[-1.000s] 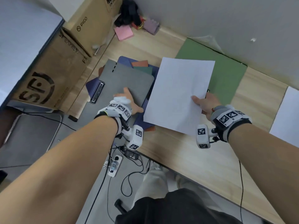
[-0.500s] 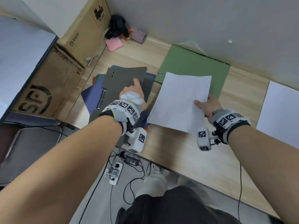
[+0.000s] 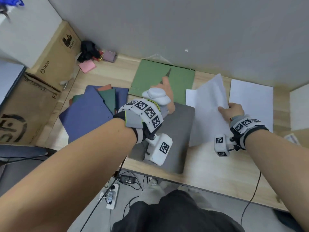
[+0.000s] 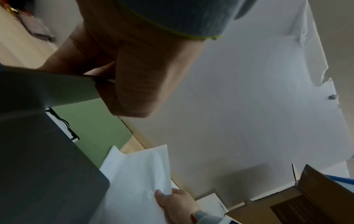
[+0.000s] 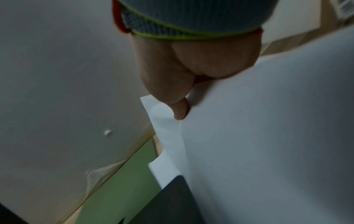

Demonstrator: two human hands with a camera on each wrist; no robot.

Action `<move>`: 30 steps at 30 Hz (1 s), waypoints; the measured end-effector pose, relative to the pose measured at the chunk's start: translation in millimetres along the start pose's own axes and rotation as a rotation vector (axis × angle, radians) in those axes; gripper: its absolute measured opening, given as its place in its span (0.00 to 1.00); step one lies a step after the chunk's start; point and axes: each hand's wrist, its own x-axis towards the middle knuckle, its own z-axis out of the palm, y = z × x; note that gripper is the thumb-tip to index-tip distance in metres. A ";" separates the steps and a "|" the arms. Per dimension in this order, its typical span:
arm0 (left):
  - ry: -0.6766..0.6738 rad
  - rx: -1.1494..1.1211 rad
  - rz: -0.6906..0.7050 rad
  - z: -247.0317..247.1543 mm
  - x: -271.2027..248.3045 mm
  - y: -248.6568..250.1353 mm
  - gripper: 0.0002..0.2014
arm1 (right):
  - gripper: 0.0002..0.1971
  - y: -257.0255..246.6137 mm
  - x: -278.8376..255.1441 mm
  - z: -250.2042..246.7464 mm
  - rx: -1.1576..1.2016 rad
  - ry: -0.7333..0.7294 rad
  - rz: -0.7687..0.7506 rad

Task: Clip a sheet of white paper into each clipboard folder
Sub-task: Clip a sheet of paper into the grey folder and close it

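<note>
A grey clipboard folder (image 3: 181, 131) lies on the table in front of me. My left hand (image 3: 165, 92) pinches the folder's cover (image 4: 47, 87) at its edge and holds it raised, so from the head view it shows edge-on. The folder's clip (image 4: 63, 124) shows under the raised cover. My right hand (image 3: 233, 109) pinches a white sheet of paper (image 3: 209, 111) by its right edge, thumb on top (image 5: 180, 109). The sheet hangs curved just right of the grey folder, and its lower left part overlaps the folder's edge.
A green folder (image 3: 150, 76) lies at the back by the wall. A loose pile of blue, green and red folders (image 3: 93, 111) sits at the left. A stack of white paper (image 3: 250, 101) lies at the right. Cardboard boxes (image 3: 33, 91) stand left of the table.
The grey folder has moved from the pile at the left to the table in front of me, and my left hand now lifts its cover. My right hand has shifted the sheet rightward.
</note>
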 end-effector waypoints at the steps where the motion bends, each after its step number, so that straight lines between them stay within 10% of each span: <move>1: 0.001 -0.008 0.009 -2.3 -5.0 11.4 0.18 | 0.13 9.6 3.7 -14.6 0.015 0.034 0.003; 10: -0.077 -0.075 -0.035 22.6 13.6 -13.0 0.44 | 0.13 59.0 24.4 -71.2 0.348 0.108 0.013; 18: 0.007 -0.082 -0.205 50.6 37.7 -82.6 0.44 | 0.12 18.8 12.2 -77.5 0.758 -0.036 -0.074; 23: 0.255 0.061 -0.359 80.4 37.1 -76.9 0.23 | 0.08 -12.6 2.1 -61.0 0.807 -0.215 -0.157; 28: -0.149 0.166 -0.257 91.6 38.5 -58.4 0.27 | 0.10 28.5 11.5 -23.3 0.444 -0.247 -0.067; 30: -0.271 0.127 -0.175 105.5 41.3 -52.1 0.08 | 0.11 46.5 11.5 -14.3 0.320 -0.245 0.008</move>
